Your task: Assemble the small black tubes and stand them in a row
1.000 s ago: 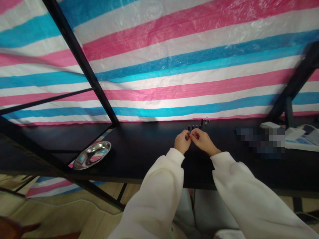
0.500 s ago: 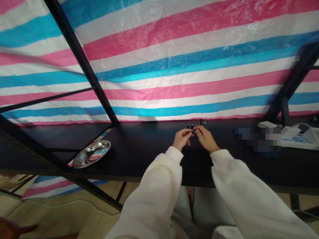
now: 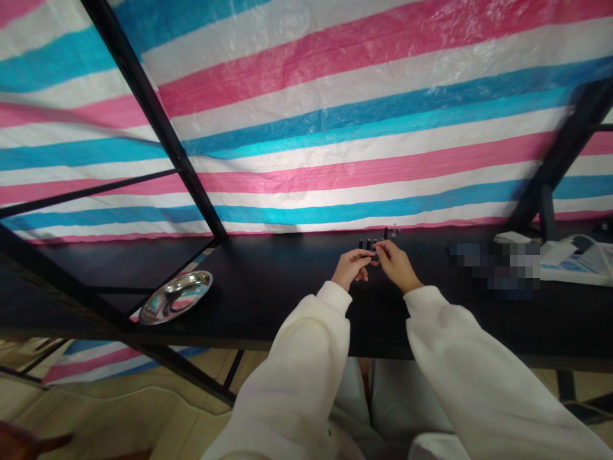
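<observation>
My left hand (image 3: pixel 353 266) and my right hand (image 3: pixel 393 262) meet over the far part of the black table. The fingertips of both are pinched close together around something small and dark, too small to name. Just behind the fingers stand several small dark upright pieces (image 3: pixel 368 244), partly hidden by my hands. A taller dark piece (image 3: pixel 385 234) and a small pale, clear-looking piece (image 3: pixel 395 230) stand a little farther back, near the striped sheet.
A shiny metal dish (image 3: pixel 177 298) lies at the left on the black table (image 3: pixel 268 281). White items with a cable (image 3: pixel 569 262) and a blurred-out patch are at the right. Black metal posts (image 3: pixel 182 160) frame both sides; a striped plastic sheet (image 3: pixel 335 153) hangs behind.
The fingers have shifted slightly against each other; my left fingers look a little more extended. The arms and the things on the table stay where they were.
</observation>
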A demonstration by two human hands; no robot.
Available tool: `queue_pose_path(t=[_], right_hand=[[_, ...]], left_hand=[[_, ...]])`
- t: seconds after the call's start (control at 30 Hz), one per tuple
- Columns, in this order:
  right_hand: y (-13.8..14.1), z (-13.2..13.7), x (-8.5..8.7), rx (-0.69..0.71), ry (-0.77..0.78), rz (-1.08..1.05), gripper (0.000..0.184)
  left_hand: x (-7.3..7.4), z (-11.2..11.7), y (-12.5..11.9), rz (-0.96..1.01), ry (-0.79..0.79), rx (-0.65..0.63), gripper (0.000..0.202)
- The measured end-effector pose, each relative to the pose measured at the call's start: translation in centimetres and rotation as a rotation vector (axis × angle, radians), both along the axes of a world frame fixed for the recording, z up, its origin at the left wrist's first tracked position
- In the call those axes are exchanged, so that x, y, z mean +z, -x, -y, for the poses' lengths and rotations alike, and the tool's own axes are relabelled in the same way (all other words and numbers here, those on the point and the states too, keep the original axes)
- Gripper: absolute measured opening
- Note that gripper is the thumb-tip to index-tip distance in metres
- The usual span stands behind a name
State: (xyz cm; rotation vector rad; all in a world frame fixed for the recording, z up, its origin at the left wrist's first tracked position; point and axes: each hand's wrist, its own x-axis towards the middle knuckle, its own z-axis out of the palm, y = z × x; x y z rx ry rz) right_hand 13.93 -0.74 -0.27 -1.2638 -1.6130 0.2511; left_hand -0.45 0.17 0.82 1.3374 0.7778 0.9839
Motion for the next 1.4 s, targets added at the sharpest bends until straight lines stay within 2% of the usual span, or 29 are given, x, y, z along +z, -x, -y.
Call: queue_pose_path(t=[0.3, 0.6, 0.67, 0.8, 0.87, 0.97, 1.27, 1.4], right_hand=[[0.0, 0.2, 0.4, -0.061, -0.027, 0.014, 0.03], [-0.1, 0.0, 0.2, -0.108, -0.017, -0.025, 0.03], [0.0, 0.1, 0.2, -0.053, -0.001, -0.077, 0.031], [0.3, -0.3, -0.1, 0.165, 0.025, -0.324, 0.034], [0.5, -0.7, -0.1, 0.266, 0.072, -0.47, 0.037], [0.6, -1.1, -0.1, 0.371, 0.17, -0.574, 0.04], [1.2, -0.5, 0.4, 0.526, 0.277, -0.709, 0.038], [1.1, -0.5, 0.5, 0.456, 0.264, -0.742, 0.035]], left_hand=[[0.0, 0.1, -0.1, -0.045, 0.007, 0.004, 0.021], [-0.2, 0.3, -0.3, -0.117, -0.042, -0.045, 0.027], [-0.4, 0.2, -0.4, -0.134, -0.059, -0.05, 0.028], [-0.6, 0.0, -0.5, -0.159, -0.07, -0.031, 0.031], [-0.7, -0.1, -0.5, -0.161, -0.068, -0.028, 0.032], [-0.8, -0.2, -0.4, -0.163, -0.078, -0.027, 0.031], [-0.8, -0.1, -0.3, -0.179, -0.185, 0.084, 0.026], [-1.4, -0.8, -0.3, -0.229, -0.309, 0.266, 0.017]])
